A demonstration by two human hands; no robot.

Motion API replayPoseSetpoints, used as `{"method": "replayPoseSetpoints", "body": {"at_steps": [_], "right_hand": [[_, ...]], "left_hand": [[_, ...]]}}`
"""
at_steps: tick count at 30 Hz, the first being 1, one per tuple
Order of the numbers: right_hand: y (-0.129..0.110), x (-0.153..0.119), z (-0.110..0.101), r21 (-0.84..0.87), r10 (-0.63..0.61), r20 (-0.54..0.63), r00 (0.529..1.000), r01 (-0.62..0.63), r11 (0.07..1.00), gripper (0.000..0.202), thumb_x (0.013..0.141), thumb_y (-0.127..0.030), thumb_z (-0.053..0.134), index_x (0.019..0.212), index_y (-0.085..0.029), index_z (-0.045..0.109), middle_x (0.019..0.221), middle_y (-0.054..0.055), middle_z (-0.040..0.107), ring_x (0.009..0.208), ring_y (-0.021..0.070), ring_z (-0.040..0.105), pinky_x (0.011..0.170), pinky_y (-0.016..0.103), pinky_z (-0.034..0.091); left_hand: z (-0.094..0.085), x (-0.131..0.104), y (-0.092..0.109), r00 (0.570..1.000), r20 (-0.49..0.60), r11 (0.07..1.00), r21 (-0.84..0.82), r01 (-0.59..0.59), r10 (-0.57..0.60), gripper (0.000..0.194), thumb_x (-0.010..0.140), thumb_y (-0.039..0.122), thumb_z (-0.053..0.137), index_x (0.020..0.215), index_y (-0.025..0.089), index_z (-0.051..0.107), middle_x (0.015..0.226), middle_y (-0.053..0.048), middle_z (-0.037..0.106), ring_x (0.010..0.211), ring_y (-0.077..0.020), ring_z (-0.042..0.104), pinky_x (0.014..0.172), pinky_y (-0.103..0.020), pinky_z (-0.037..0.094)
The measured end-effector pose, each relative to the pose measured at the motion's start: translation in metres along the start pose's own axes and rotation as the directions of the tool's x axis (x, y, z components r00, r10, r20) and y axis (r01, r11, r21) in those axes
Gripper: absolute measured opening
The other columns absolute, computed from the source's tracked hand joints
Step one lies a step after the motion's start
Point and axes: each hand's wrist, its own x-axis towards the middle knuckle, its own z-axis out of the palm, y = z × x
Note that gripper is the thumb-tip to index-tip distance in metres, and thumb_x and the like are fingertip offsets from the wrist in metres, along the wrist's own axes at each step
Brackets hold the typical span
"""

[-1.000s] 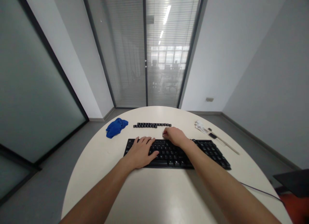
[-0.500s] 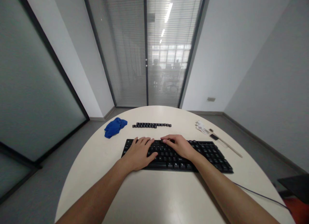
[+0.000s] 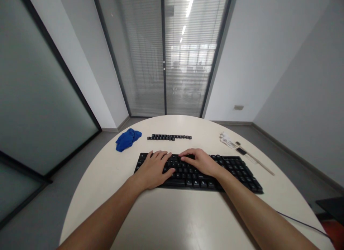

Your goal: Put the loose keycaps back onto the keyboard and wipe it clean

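Observation:
A black keyboard (image 3: 238,169) lies across the table in front of me. My left hand (image 3: 154,167) rests palm down over its left part, fingers spread and thumb stretched over the lower keys. My right hand (image 3: 200,162) is at the keyboard's far edge, near the middle. Its index finger and thumb come close together over the top row; whatever is between them is hidden. Beyond the keyboard, several loose black keycaps (image 3: 163,137) are lined up in rows.
A crumpled blue cloth (image 3: 128,139) lies at the table's (image 3: 166,221) far left. White cotton swabs (image 3: 225,139), a thin wooden stick (image 3: 259,163) and a small black brush-like piece (image 3: 241,151) are at the right. The keyboard cable (image 3: 303,223) runs off to the right.
The view has shifted slightly. Both hands keep about the same places on the keyboard, and nothing on the table has visibly moved.

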Motion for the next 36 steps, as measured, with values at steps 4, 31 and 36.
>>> {"method": "replayPoseSetpoints", "body": {"at_steps": [4, 31, 36], "right_hand": [[-0.0010, -0.0003, -0.0008, 0.002, -0.006, 0.002, 1.000, 0.006, 1.000, 0.022, 0.091, -0.038, 0.066, 0.102, -0.023, 0.077, 0.106, 0.004, 0.077, 0.102, 0.0235, 0.069, 0.098, 0.038, 0.049], [0.0055, -0.0011, 0.0050, 0.021, -0.021, -0.054, 0.998, 0.022, 1.000, 0.018, 0.086, -0.038, 0.071, 0.085, -0.020, 0.073, 0.095, 0.004, 0.076, 0.092, 0.0216, 0.070, 0.091, 0.036, 0.050], [0.0074, -0.0010, 0.0044, 0.053, -0.035, -0.053, 0.998, 0.038, 0.998, 0.016, 0.085, -0.036, 0.072, 0.082, -0.020, 0.071, 0.094, 0.004, 0.076, 0.091, 0.0214, 0.070, 0.091, 0.036, 0.051]], "left_hand": [[0.0006, -0.0004, -0.0004, 1.000, -0.001, 1.000, -0.002, -0.007, 0.007, 0.060, 0.099, 0.056, 0.041, 0.148, 0.022, 0.043, 0.151, -0.010, 0.048, 0.139, -0.0313, 0.041, 0.119, -0.056, 0.023], [0.0024, 0.0006, -0.0015, 1.000, -0.011, 1.000, 0.003, -0.012, 0.012, 0.059, 0.099, 0.056, 0.041, 0.147, 0.024, 0.043, 0.152, -0.009, 0.049, 0.140, -0.0303, 0.041, 0.119, -0.055, 0.024], [0.0033, 0.0007, -0.0013, 1.000, -0.015, 1.000, 0.004, -0.010, 0.010, 0.059, 0.098, 0.056, 0.042, 0.147, 0.024, 0.043, 0.152, -0.009, 0.049, 0.141, -0.0304, 0.041, 0.119, -0.055, 0.024]]}}
